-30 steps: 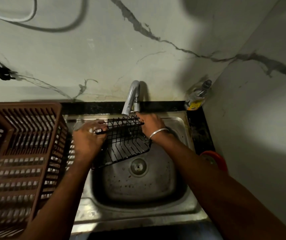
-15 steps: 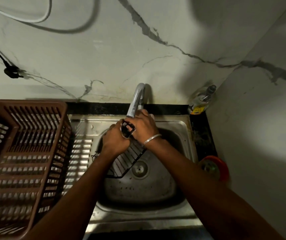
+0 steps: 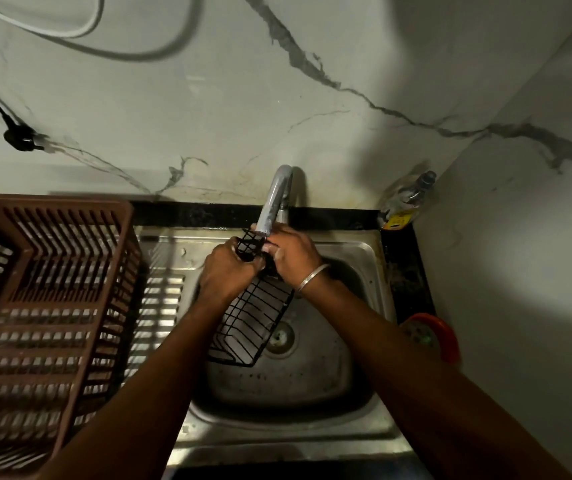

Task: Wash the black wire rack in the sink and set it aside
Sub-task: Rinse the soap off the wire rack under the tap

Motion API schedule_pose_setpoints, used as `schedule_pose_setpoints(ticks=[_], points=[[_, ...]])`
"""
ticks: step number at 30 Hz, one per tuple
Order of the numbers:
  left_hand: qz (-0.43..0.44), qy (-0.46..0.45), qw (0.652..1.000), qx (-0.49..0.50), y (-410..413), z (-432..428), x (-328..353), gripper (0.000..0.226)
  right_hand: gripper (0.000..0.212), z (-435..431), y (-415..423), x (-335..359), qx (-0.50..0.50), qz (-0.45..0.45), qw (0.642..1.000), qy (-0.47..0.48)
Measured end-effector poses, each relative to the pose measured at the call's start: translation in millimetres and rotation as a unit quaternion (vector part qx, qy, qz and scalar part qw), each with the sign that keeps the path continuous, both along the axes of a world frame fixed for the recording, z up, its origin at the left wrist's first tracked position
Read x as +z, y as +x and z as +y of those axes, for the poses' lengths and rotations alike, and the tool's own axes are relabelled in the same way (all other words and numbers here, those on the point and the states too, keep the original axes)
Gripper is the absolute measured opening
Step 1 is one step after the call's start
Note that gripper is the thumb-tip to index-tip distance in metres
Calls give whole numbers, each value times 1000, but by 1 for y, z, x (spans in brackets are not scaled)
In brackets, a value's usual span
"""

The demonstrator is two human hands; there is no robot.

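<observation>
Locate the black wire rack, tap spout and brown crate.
black wire rack (image 3: 253, 325): head view, lower grid.
tap spout (image 3: 271, 205): head view, curved pipe.
brown crate (image 3: 52, 202): head view, far rim.

so the left hand (image 3: 227, 271) and right hand (image 3: 293, 256) cover the far end of the black wire rack (image 3: 253, 320) and the tap (image 3: 275, 199) mouth, the brown basket (image 3: 48, 216) runs off the left and near edges, and the far-right bottle (image 3: 405, 202) label's too tiny to read
</observation>
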State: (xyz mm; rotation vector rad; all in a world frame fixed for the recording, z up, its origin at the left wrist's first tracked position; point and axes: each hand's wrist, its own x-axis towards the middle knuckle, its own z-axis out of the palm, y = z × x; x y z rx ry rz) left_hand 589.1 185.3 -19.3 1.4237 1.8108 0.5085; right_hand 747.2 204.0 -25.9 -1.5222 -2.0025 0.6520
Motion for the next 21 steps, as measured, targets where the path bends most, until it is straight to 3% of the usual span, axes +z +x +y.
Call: schedule_pose_setpoints(ticks=[1, 3, 5, 7, 10, 14, 16, 19, 21], points=[[-2, -10, 1000, 0, -1, 0, -1, 54, 41, 0, 2, -1, 16, -6, 1000, 8], [4, -16, 1000, -15, -5, 1, -3, 89, 37, 2, 10, 1, 35, 11, 999, 3], [7, -21, 999, -32, -9, 3, -12, 108, 26, 7, 14, 2, -10, 94, 992, -78], [-6, -27, 999, -23, -9, 4, -14, 107, 19, 9, 8, 3, -43, 173, 974, -137], [2, 3, 1000, -16, -1, 4, -4, 102, 18, -2, -9, 4, -39, 231, 965, -117], [39, 25, 999, -6, 15, 6, -2, 100, 3, 0, -16, 3, -178, 179, 967, -43], [29, 27, 999, -2, 17, 3, -1, 98, 11, 5, -22, 5, -232, 187, 954, -40], [-6, 30, 999, 17, 8, 4, -9, 94, 11, 6, -26, 4, -148, 118, 980, -56], [-16, 29, 999, 4, 5, 2, -12, 95, 6, 7, -22, 7, -183, 87, 978, -53]])
